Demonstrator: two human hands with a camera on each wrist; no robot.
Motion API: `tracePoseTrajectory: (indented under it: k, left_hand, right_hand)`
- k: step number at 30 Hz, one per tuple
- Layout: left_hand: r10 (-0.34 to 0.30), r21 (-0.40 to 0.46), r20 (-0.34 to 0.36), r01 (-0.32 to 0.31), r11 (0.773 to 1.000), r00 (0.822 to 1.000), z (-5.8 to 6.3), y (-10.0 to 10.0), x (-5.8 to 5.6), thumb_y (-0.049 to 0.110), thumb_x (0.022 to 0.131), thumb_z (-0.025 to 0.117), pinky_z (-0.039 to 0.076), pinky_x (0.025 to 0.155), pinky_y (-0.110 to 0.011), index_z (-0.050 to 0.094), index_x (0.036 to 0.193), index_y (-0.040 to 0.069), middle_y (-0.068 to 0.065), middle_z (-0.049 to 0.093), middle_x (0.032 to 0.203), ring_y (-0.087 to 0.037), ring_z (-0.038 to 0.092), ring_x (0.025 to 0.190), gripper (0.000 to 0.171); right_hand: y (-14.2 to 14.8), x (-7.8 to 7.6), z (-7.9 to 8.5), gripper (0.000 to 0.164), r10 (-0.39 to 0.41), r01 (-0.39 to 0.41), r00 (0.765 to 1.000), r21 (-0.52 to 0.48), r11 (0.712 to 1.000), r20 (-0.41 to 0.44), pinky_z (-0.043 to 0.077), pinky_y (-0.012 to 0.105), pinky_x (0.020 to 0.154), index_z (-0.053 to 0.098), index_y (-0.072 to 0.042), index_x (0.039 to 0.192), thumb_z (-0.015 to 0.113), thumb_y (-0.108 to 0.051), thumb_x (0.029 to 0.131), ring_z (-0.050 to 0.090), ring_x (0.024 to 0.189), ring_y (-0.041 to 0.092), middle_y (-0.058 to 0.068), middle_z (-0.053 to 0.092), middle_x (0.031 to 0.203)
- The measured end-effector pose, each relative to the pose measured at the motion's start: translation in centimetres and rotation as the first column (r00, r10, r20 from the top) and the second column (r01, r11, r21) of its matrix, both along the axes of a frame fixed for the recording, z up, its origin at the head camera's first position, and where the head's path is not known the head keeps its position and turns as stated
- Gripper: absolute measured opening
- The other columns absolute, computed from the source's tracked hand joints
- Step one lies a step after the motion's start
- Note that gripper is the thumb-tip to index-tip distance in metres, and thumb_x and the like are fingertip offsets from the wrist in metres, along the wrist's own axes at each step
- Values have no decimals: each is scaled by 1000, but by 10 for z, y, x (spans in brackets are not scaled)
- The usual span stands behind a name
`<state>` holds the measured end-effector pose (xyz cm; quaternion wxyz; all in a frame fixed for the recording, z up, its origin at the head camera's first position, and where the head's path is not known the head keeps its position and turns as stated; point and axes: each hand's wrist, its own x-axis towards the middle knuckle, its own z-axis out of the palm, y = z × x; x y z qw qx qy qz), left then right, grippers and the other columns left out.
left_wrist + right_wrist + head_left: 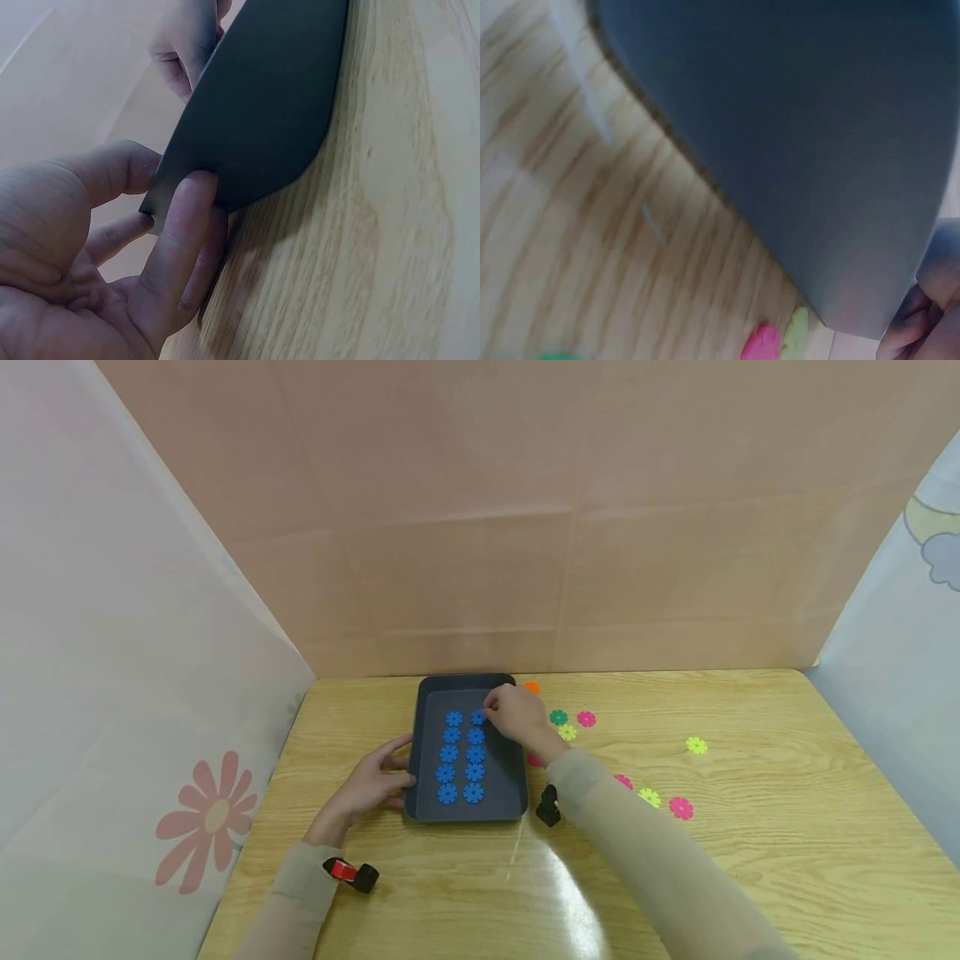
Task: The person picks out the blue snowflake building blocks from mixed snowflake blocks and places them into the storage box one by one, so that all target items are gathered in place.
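Note:
A dark grey tray point(504, 789) holds two columns of blue notched plastic discs point(475, 754). My left hand point(372, 783) grips the tray's left side; in the left wrist view its thumb and fingers point(191, 217) lie at the rim and outer wall. My right hand point(517, 714) reaches over the tray's right wall. Its fingertips pinch the edge of the blue disc point(477, 717) at the far end of the right column. In the right wrist view the tray's outer wall point(795, 165) covers most of that hand's work.
Right of the tray lie loose discs: an orange one point(532, 687), a green one point(558, 717), pink ones point(681, 807) and yellow ones point(697, 745). Some sit close to my right forearm. A beige cloth point(450, 568) hangs behind the wooden table point(787, 793).

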<state>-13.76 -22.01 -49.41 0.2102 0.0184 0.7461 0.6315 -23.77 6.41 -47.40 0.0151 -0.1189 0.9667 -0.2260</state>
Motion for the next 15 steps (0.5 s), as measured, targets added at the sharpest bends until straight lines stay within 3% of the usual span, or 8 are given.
tracePoseTrajectory:
  k: [10, 15]
  left_hand:
    - [8, -26, -10, -9, 1000, 1000, 2, -1, -1, 1, 96, 67, 63, 69, -43, 34, 164, 14, -30, 52, 137, -30, 70, 95, 77]
    - [8, -28, -20, -8, 1000, 1000, 2, -4, -1, 4, 97, 68, 63, 70, -44, 34, 164, 15, -30, 52, 138, -31, 70, 97, 75]
  right_hand:
    - [32, 7, 11, 17, 3, -3, 1000, -213, 977, -2, 56, 38, 70, 80, -15, 107, 73, -27, 99, 70, 85, 19, 1, 77, 99]
    - [64, 17, 19, 21, 0, -11, 999, -236, 972, -46, 55, 42, 74, 80, -14, 111, 71, -30, 100, 70, 91, 24, 2, 77, 102]
